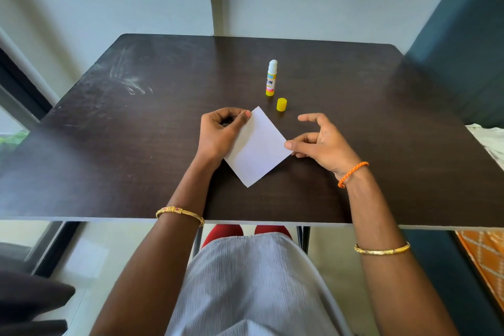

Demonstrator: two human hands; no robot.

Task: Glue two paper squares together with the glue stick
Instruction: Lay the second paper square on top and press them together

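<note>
A white paper square [257, 148] lies turned like a diamond on the dark table [136, 144]. Only one sheet shows; whether a second lies under it I cannot tell. My left hand [219, 135] pinches the paper's upper left edge near the top corner. My right hand [320, 144] pinches the right corner with thumb and a finger, the index finger raised. Behind the paper the glue stick [271, 78] stands upright and uncapped, white glue showing on top. Its yellow cap [281, 104] stands on the table just in front of it.
A dark green chair back [463, 49] rises at the table's right side, with white cloth [488, 142] beside the table edge. A window frame [24, 95] runs along the left. The table's near edge [245, 222] is above my lap.
</note>
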